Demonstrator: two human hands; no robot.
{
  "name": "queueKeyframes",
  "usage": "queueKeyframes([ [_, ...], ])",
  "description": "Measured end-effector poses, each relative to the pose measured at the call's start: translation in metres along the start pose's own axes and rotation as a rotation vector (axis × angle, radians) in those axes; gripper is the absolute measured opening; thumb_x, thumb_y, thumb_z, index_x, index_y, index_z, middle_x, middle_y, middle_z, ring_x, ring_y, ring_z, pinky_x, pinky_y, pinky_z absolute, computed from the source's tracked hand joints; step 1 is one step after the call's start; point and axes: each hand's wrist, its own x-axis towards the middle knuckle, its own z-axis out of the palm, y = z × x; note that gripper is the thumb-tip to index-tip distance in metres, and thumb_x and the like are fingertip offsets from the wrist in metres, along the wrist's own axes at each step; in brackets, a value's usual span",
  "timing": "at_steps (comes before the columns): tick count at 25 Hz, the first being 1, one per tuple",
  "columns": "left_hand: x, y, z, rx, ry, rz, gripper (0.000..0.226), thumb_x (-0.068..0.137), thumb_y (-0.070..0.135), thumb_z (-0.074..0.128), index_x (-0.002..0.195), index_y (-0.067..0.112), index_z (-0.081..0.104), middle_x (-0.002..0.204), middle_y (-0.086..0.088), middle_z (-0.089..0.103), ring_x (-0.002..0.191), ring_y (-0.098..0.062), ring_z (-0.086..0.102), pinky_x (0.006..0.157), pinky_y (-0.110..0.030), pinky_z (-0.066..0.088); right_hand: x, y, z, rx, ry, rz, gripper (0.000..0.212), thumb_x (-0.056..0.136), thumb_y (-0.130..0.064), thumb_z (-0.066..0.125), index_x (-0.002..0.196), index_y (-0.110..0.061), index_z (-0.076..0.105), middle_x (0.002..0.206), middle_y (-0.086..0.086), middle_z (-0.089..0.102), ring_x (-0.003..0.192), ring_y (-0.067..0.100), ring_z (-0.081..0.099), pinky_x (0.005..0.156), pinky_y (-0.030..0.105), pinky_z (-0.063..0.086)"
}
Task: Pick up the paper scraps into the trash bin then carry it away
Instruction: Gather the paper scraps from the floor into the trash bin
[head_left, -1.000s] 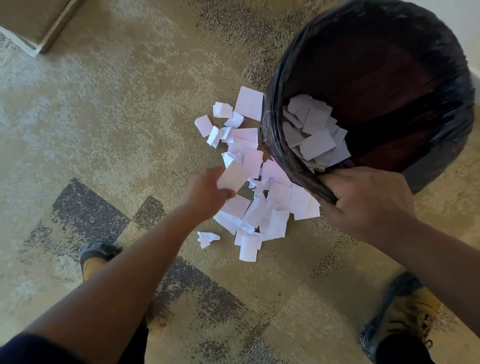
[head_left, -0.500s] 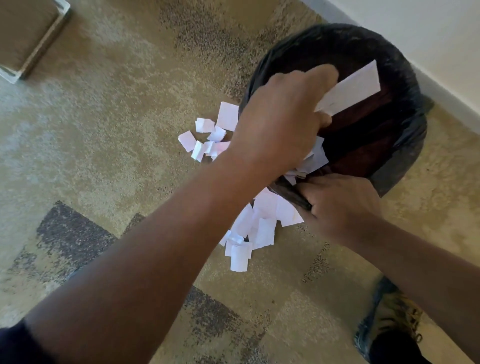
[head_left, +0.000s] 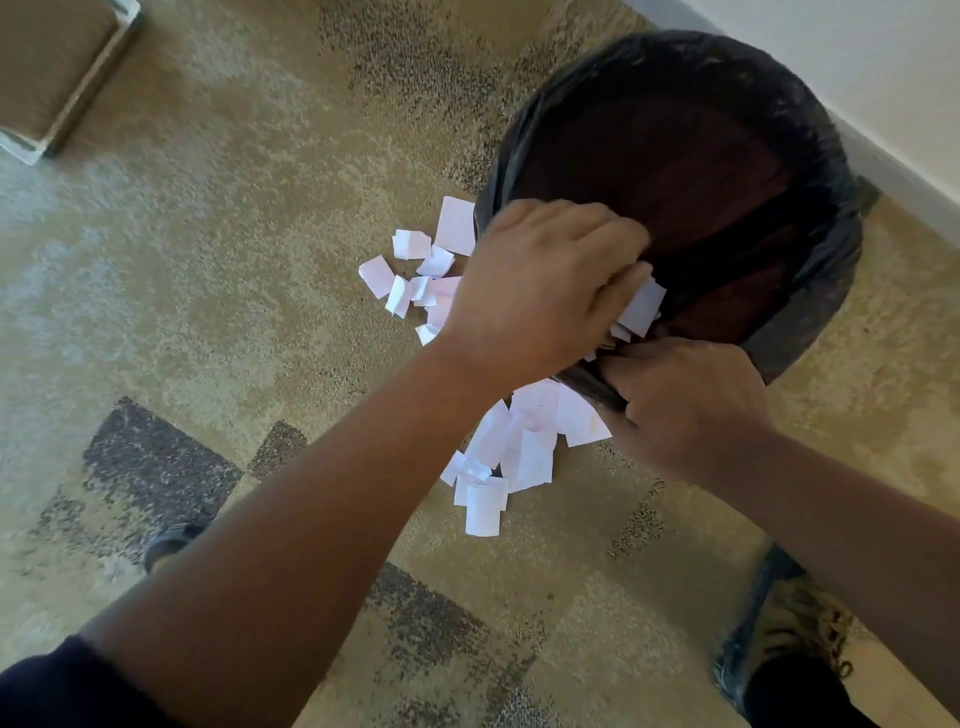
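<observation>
A trash bin lined with a black bag (head_left: 810, 130) is tilted toward me on the carpet. My right hand (head_left: 685, 405) is shut on its near rim and the liner. My left hand (head_left: 540, 280) hovers over the bin's near-left rim, blurred, its fingers loosely curled and apart, with nothing seen between them. A few white scraps (head_left: 641, 306) show inside the bin just under that hand. Several white paper scraps (head_left: 524, 441) lie on the floor under the rim, and a smaller cluster (head_left: 415, 275) lies to the bin's left. My left forearm hides part of the pile.
A white wall and baseboard (head_left: 909, 171) run behind the bin at the upper right. The corner of a piece of furniture (head_left: 62, 78) sits at the upper left. My shoes show at the lower right (head_left: 784, 634) and lower left (head_left: 171, 540) on the patterned carpet.
My left hand lifted a scrap from the floor pile and carried it over the bin. The long scrap has left its fingers and the hand has drawn back toward the near rim. My right hand kept its grip.
</observation>
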Motion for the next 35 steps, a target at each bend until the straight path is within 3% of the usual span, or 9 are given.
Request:
queueKeyframes([
  [3, -0.068, -0.02, 0.0, -0.212, 0.418, -0.432, 0.008, 0.098, 0.013, 0.058, 0.104, 0.011, 0.061, 0.101, -0.005, 0.056, 0.091, -0.026, 0.055, 0.081, -0.047, 0.048, -0.001, 0.001, -0.002, 0.01, -0.025, -0.01, 0.024, 0.082, -0.038, 0.068, 0.067, -0.02, 0.063, 0.056, -0.004, 0.054, 0.052, 0.024, 0.054, 0.045, 0.024, 0.033],
  [5, -0.12, -0.042, 0.015, -0.309, 0.423, -0.842, 0.012, 0.096, 0.012, 0.052, 0.106, 0.017, 0.052, 0.103, -0.004, 0.047, 0.093, -0.023, 0.048, 0.081, -0.056, 0.047, -0.001, -0.001, -0.003, 0.019, -0.035, 0.003, 0.027, 0.084, -0.04, 0.06, 0.065, -0.02, 0.06, 0.055, -0.005, 0.051, 0.051, 0.022, 0.051, 0.045, 0.023, 0.03],
  [7, -0.165, -0.059, 0.038, -0.196, -0.01, -1.125, 0.022, 0.092, 0.023, 0.059, 0.112, 0.018, 0.053, 0.115, -0.006, 0.049, 0.107, -0.026, 0.049, 0.094, -0.054, 0.047, -0.001, -0.002, -0.004, 0.025, -0.035, 0.017, 0.028, 0.083, -0.039, 0.058, 0.062, -0.02, 0.057, 0.054, -0.006, 0.049, 0.05, 0.021, 0.049, 0.045, 0.022, 0.028],
  [10, -0.215, -0.052, 0.063, -0.097, -0.661, -1.38, 0.092, 0.071, 0.069, 0.075, 0.144, 0.028, 0.035, 0.152, -0.008, 0.024, 0.142, -0.039, 0.022, 0.11, -0.055, 0.036, 0.0, -0.004, -0.006, 0.033, -0.026, 0.031, 0.029, 0.084, -0.037, 0.057, 0.061, -0.019, 0.056, 0.052, -0.006, 0.047, 0.049, 0.02, 0.046, 0.047, 0.02, 0.022],
  [13, -0.227, -0.034, 0.085, -0.072, -0.687, -1.449, 0.127, 0.049, 0.081, 0.079, 0.148, 0.028, 0.02, 0.157, -0.007, 0.009, 0.143, -0.04, 0.012, 0.113, -0.054, 0.033, -0.001, -0.003, -0.006, 0.025, -0.043, 0.035, 0.033, 0.084, -0.041, 0.048, 0.065, -0.019, 0.061, 0.054, -0.006, 0.051, 0.05, 0.021, 0.05, 0.046, 0.02, 0.027],
  [18, -0.221, -0.024, 0.115, -0.106, -0.512, -1.507, 0.08, 0.066, 0.05, 0.088, 0.124, 0.025, 0.039, 0.131, -0.008, 0.031, 0.121, -0.034, 0.035, 0.105, -0.046, 0.037, -0.001, -0.001, -0.003, -0.006, -0.046, 0.035, 0.029, 0.085, -0.041, 0.057, 0.068, -0.019, 0.064, 0.056, -0.005, 0.054, 0.052, 0.022, 0.052, 0.045, 0.022, 0.032],
  [22, -0.227, -0.027, 0.118, -0.171, -0.399, -1.452, 0.02, 0.086, 0.009, 0.069, 0.095, 0.021, 0.056, 0.12, -0.007, 0.044, 0.092, -0.024, 0.053, 0.081, -0.033, 0.047, -0.001, -0.001, -0.002, 0.003, -0.037, 0.024, 0.026, 0.085, -0.038, 0.063, 0.067, -0.019, 0.063, 0.055, -0.006, 0.052, 0.051, 0.021, 0.051, 0.047, 0.021, 0.027],
  [29, -0.21, -0.044, 0.054, -0.267, -0.428, -1.39, 0.016, 0.085, 0.007, 0.074, 0.074, 0.018, 0.07, 0.067, 0.0, 0.068, 0.062, -0.016, 0.062, 0.049, -0.023, 0.046, -0.001, -0.001, -0.004, 0.015, -0.034, 0.015, 0.025, 0.081, -0.033, 0.072, 0.064, -0.02, 0.059, 0.054, -0.006, 0.05, 0.05, 0.021, 0.049, 0.047, 0.021, 0.026],
  [35, -0.107, -0.02, -0.073, -0.33, -0.369, -1.087, 0.015, 0.082, 0.014, 0.081, 0.072, 0.022, 0.074, 0.065, 0.002, 0.07, 0.047, -0.004, 0.056, 0.046, -0.023, 0.047, -0.002, 0.0, -0.004, -0.007, -0.043, 0.003, 0.019, 0.079, -0.036, 0.069, 0.071, -0.02, 0.065, 0.058, -0.004, 0.055, 0.053, 0.024, 0.055, 0.047, 0.022, 0.031],
])
